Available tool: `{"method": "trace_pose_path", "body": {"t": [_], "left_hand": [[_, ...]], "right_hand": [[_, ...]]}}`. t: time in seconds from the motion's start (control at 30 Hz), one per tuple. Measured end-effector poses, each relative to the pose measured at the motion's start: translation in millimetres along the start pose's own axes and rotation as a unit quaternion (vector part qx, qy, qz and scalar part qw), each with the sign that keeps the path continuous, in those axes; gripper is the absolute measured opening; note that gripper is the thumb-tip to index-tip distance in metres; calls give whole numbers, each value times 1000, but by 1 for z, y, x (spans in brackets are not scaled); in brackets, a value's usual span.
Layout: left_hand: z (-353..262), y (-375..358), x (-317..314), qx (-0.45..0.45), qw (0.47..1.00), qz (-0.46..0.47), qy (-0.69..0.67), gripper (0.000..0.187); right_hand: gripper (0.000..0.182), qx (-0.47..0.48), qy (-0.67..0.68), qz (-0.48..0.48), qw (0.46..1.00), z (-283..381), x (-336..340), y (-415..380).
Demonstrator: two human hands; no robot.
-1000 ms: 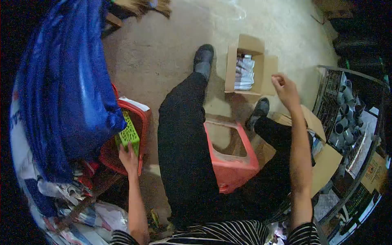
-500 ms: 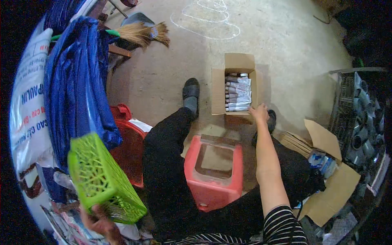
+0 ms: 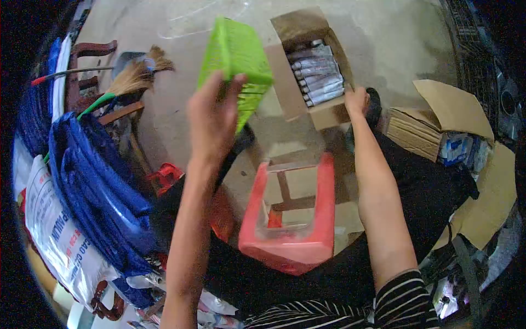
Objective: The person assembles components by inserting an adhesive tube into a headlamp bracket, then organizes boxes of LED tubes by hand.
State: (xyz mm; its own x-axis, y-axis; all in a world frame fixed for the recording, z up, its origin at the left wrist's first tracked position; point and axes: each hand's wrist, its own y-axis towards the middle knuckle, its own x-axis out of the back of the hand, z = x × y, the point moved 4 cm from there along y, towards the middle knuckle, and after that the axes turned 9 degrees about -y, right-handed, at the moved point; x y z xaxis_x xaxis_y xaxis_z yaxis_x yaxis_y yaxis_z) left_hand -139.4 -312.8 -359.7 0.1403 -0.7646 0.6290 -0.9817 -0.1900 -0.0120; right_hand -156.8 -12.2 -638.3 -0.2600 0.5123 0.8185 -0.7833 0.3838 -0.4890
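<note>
While the left hand grips the green basket raised above the red stool, the right hand rests on the near edge of the open cardboard box (packed with wrapped tubes); whether its fingers grip cannot be told.

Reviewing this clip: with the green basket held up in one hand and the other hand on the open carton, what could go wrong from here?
1. The left hand grips the green basket only at one end, lifted and tilted; it might slip or swing into the open carton.
2. The right hand holds the carton's near edge; a pull could tip it and spill the packed tubes.
3. The red stool sits between the person's legs, so leaning forward may knock it.
</note>
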Motion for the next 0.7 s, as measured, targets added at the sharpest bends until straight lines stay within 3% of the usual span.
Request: {"method": "trace_pose_path", "body": {"t": [0.03, 0.07, 0.13, 0.23, 0.27, 0.37, 0.4, 0.5, 0.63, 0.7], "left_hand": [[19, -4, -25, 0, 1000, 17, 14, 24], [29, -8, -44, -10, 1000, 8, 25, 26], [47, -17, -82, -39, 996, -10, 78, 30], [79, -31, -116, 11, 993, -24, 117, 30], [83, -36, -124, -2, 996, -25, 89, 32], [89, -41, -140, -38, 990, -24, 133, 31], [92, -41, -140, -18, 987, -23, 155, 29], [96, -25, -122, -21, 991, -72, 110, 30], [102, -6, -115, -45, 983, -30, 178, 26], [115, 1, -128, -43, 984, 22, 171, 15]], "right_hand": [[34, -4, 7, 12, 1000, 2, 11, 0], [57, 13, 11, 47, 999, 1, 15, 4], [68, 47, 9, 55, 997, -12, 8, 14], [92, 44, -20, 44, 998, -14, 26, 16], [72, 79, -37, -19, 996, -12, 25, 13], [51, 51, -95, 120, 987, 10, 40, -1], [40, 97, -154, 52, 982, 11, 35, -3], [45, 89, -147, 44, 984, 1, 34, -11], [37, 51, -102, -32, 993, -29, 36, -16], [36, 31, -102, -50, 993, -43, 38, -19]]}}
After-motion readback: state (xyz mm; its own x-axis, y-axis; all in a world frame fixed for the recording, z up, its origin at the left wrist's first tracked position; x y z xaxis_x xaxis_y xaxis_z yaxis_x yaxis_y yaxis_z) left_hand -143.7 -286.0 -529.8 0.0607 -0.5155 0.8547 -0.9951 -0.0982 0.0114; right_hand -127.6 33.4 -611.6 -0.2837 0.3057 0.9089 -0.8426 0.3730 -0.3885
